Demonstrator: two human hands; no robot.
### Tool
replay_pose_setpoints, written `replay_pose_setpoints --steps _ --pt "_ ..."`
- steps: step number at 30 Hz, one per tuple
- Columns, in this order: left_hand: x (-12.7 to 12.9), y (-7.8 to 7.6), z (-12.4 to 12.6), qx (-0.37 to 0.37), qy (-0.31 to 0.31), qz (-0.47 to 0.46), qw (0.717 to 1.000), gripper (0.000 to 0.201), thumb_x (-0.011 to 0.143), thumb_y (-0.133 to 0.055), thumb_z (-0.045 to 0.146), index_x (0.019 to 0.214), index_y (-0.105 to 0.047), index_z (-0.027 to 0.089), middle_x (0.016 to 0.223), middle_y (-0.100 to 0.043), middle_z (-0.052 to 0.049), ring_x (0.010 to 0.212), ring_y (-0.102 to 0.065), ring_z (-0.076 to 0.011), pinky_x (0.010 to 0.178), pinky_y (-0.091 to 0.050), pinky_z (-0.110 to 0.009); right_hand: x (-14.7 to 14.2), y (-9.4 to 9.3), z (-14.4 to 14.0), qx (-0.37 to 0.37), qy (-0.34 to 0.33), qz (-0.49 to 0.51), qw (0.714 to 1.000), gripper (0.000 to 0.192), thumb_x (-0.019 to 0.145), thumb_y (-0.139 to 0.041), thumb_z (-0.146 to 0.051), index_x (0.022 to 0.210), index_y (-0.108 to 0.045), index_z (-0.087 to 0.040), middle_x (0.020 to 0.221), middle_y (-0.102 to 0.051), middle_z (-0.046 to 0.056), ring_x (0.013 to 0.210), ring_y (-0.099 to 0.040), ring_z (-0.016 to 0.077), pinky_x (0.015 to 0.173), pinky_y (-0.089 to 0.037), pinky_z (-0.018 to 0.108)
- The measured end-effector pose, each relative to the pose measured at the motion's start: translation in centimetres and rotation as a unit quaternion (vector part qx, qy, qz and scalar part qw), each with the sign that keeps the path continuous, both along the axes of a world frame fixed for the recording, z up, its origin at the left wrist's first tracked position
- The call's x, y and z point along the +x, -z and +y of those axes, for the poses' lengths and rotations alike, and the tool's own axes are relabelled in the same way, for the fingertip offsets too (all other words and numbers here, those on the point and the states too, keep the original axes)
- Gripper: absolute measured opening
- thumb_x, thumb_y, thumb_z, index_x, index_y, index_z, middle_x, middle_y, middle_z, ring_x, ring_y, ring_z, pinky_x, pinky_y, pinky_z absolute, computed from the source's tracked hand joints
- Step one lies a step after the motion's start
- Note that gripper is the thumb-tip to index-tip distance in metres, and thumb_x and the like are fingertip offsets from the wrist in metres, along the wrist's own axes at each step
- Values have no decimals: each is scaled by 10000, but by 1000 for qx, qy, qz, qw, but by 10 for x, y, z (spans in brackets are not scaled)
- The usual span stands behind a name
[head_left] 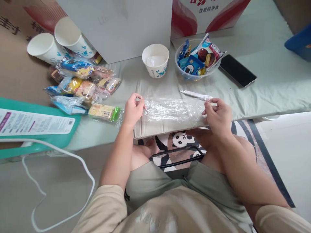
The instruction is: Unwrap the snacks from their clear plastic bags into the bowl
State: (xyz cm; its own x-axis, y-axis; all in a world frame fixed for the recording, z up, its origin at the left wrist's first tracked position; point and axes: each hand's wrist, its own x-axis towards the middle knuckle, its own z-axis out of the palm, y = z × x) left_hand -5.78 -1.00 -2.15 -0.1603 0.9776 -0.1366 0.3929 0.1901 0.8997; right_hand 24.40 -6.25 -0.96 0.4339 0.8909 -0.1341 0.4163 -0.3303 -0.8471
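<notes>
A sheet of crinkled clear plastic film (173, 110) is stretched sideways above the front edge of the cloth-covered table. My left hand (134, 110) pinches its left end between thumb and fingers. At the opposite end, my right hand (217, 116) grips the film the same way. Just behind the film lies a slim white pen-like tool (196, 94), its right tip close to my right fingers. A wrapped cracker pack (103, 112) with a green end sits left of my left hand. Beyond the film stands a paper cup (155, 61) with some clear plastic inside.
A clear bowl (188, 73) of snack packets and a black phone (237, 70) are at the back right. Several wrapped snacks (82, 82), two paper cups (45, 48), and a green-edged board (65, 111) occupy the left. Boxes (141, 29) line the back; a white cable (91, 181) hangs front left.
</notes>
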Motion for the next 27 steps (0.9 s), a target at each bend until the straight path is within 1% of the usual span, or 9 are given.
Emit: replay_pose_setpoints --steps 3,6,11,13,15,17,21,24,27 --pt "-1 -1 1 6 -13 86 996 111 870 -609 329 892 -588 223 596 -628 36 458 -504 -114 508 -386 -251 5 2 4 1 -11 -96 995 205 870 -592 -377 1010 -616 -229 620 -617 -30 527 -555 146 612 -481 315" --pt "-1 -2 3 24 -8 153 988 237 836 -670 411 955 -642 208 626 -610 27 604 -571 -154 660 -446 -286 10 8 6 24 -29 -188 981 234 841 -598 -341 1051 -613 -239 788 -684 11 652 -588 178 741 -508 386" --pt "5 4 7 60 45 185 980 285 691 -818 346 910 -692 213 992 -605 -74 961 -593 -256 949 -452 -405 13 18 5 44 -72 -254 963 334 836 -555 -292 1160 -624 -249 1100 -668 89 808 -618 224 805 -521 461" --pt "10 6 7 69 64 176 980 241 676 -817 275 856 -666 218 1039 -615 -93 1053 -564 -295 1005 -417 -451 13 21 5 33 -69 -266 961 380 812 -594 -312 1188 -622 -257 1161 -618 112 874 -620 256 797 -527 491" --pt "16 6 6 78 92 144 982 180 705 -763 200 791 -606 223 970 -644 -76 1012 -568 -277 973 -421 -433 15 24 4 35 -60 -270 960 440 792 -630 -327 1227 -604 -266 1224 -560 129 943 -611 283 807 -533 522" --pt "21 5 4 77 126 91 985 176 738 -705 161 760 -542 226 867 -649 -40 884 -583 -220 877 -443 -372 16 23 -1 53 -61 -266 961 499 788 -643 -329 1278 -573 -261 1278 -504 145 1031 -593 309 858 -531 561" --pt "24 2 -1 77 157 -44 984 215 749 -708 199 818 -506 224 819 -628 8 777 -593 -140 778 -458 -290 14 4 -17 151 -91 -280 944 541 808 -654 -341 1323 -542 -216 1315 -482 172 1245 -519 363 1042 -455 614" --pt "21 -2 -1 53 163 -150 974 321 693 -775 243 910 -539 223 789 -601 31 736 -586 -116 735 -479 -263 -3 -19 -20 198 -196 -273 921 482 857 -627 -342 1315 -554 -212 1313 -551 172 1269 -543 348 1088 -442 575" --pt "17 -8 0 -3 188 -208 960 400 649 -834 327 948 -593 213 708 -557 46 640 -553 -105 635 -472 -245 -29 -35 3 193 -358 -241 881 608 804 -691 -356 1377 -536 -221 1397 -573 163 1350 -511 374 1117 -421 574"
